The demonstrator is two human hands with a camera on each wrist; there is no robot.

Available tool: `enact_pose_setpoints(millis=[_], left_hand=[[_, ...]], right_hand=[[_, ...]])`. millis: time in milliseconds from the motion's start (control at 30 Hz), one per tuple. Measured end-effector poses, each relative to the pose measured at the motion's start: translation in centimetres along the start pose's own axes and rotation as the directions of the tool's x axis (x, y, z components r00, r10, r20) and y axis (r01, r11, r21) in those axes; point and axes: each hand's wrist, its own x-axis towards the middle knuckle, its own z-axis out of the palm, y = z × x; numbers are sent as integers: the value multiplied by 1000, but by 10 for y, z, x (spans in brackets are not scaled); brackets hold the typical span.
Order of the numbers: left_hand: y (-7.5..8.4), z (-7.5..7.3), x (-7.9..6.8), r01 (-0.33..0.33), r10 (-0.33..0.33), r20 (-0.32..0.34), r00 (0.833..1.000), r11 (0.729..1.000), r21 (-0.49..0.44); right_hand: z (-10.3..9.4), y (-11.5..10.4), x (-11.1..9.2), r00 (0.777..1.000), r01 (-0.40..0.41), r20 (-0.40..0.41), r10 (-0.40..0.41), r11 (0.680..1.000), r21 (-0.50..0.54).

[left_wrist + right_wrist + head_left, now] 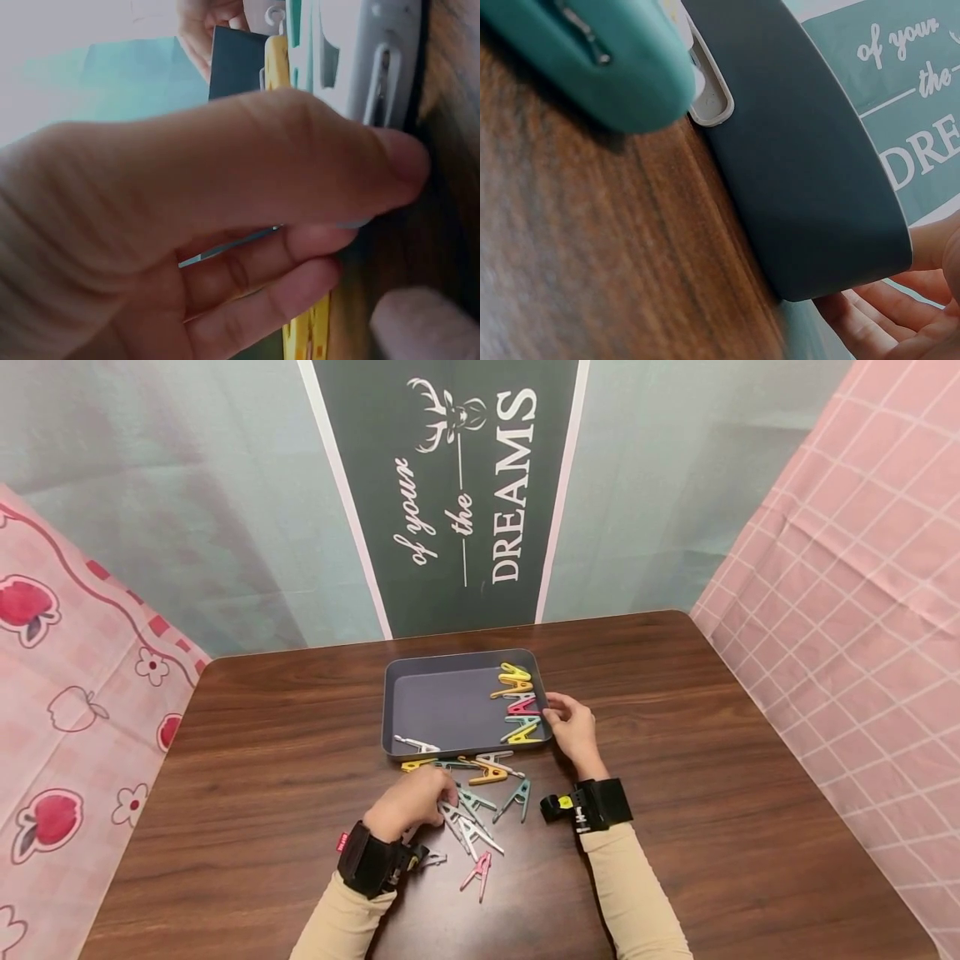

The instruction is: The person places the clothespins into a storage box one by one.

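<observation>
My left hand [412, 797] pinches a white clothespin [450, 810] in the pile before the tray. In the left wrist view the thumb lies across the end of that white clothespin [382, 60]. My right hand [573, 731] grips the right side of a dark grey tray [442, 706], its thumb at the rim. The tray's outer wall [802, 165] fills the middle of the right wrist view, fingers around its corner. Along the tray's right side lies a row of yellow, orange, white, pink and teal clothespins [525, 722]. One white clothespin [420, 746] lies in its front left corner.
Several loose clothespins lie on the brown wooden table [285, 760] before the tray, among them an orange one [489, 773], a teal one [517, 797] and a pink one [478, 870]. Printed curtains [225, 527] stand behind the table and along its sides.
</observation>
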Motion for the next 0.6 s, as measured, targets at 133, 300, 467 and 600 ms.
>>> enact_pose_setpoints(millis=[133, 300, 467, 600], left_hand=[[-4, -5, -3, 41, -41, -15, 999, 999, -16], [-15, -13, -9, 42, -43, -77, 996, 999, -12], [-22, -18, -13, 6, -10, -119, 993, 1000, -29], [-23, -21, -14, 1, -8, -137, 991, 999, -49]], right_hand=[[0, -1, 0, 1000, 17, -14, -17, 1000, -4], [0, -1, 0, 1000, 18, -16, -18, 1000, -11], [0, -1, 0, 1000, 16, -16, -16, 1000, -7], [0, -1, 0, 1000, 17, -18, -17, 1000, 5]])
